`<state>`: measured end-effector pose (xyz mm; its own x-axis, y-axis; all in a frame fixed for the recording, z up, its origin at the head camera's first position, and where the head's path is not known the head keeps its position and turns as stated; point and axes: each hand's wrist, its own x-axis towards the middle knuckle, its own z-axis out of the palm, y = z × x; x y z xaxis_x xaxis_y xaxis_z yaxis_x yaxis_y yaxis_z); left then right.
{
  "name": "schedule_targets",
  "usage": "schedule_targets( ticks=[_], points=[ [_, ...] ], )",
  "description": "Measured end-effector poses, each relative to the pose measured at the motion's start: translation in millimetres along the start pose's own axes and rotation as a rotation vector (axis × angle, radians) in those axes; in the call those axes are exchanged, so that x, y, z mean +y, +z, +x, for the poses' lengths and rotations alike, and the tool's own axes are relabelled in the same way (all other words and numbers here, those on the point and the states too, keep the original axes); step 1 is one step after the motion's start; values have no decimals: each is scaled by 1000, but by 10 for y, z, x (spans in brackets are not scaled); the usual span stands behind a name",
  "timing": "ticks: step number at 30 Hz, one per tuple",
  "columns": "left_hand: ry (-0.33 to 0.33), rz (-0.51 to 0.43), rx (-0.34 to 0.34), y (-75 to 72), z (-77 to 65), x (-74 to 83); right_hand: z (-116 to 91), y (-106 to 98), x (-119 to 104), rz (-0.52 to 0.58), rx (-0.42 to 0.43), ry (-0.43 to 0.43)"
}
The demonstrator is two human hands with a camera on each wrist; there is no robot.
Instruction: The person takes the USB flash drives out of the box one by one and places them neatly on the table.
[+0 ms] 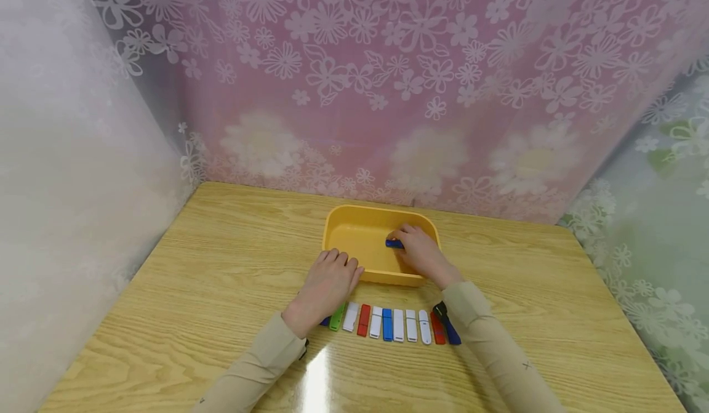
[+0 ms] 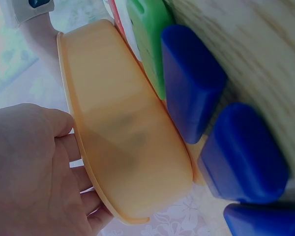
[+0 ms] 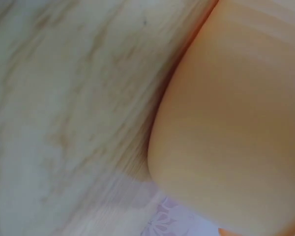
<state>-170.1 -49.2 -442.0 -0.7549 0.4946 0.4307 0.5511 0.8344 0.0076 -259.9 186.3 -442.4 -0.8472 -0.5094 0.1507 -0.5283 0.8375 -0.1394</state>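
Note:
My left hand (image 1: 328,280) grips the near left rim of a yellow plastic basket (image 1: 382,276); in the left wrist view its fingers (image 2: 91,199) lie over the basket's edge. Inside the basket, toward its right side, my right hand (image 1: 422,252) pinches a dark blue USB stick (image 1: 394,244). In front of the basket several USB sticks stand side by side in a row, among them a green one (image 1: 337,317), a red one (image 1: 363,320) and a blue one (image 1: 387,325). Neither hand shows in the right wrist view, where the basket's outer wall (image 3: 231,123) fills the right side.
At the row's right end, by my right sleeve, lies a dark blue stick (image 1: 452,332) with a black part. Dark blue sticks (image 2: 246,152) at the left end are partly hidden by my left arm in the head view. A pink flowered curtain (image 1: 354,93) hangs behind the wooden table (image 1: 232,234).

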Motion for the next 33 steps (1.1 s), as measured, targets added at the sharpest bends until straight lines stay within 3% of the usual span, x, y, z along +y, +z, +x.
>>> schedule_targets(
  ticks=[15,25,33],
  points=[
    [-9,3,-36,-24,4,8,1,5,27,79,9,-6],
    [5,0,-2,-12,-1,2,1,-191,8,385,21,143],
    [6,-1,-7,-22,-3,5,-283,-487,-94,567,72,228]
  ],
)
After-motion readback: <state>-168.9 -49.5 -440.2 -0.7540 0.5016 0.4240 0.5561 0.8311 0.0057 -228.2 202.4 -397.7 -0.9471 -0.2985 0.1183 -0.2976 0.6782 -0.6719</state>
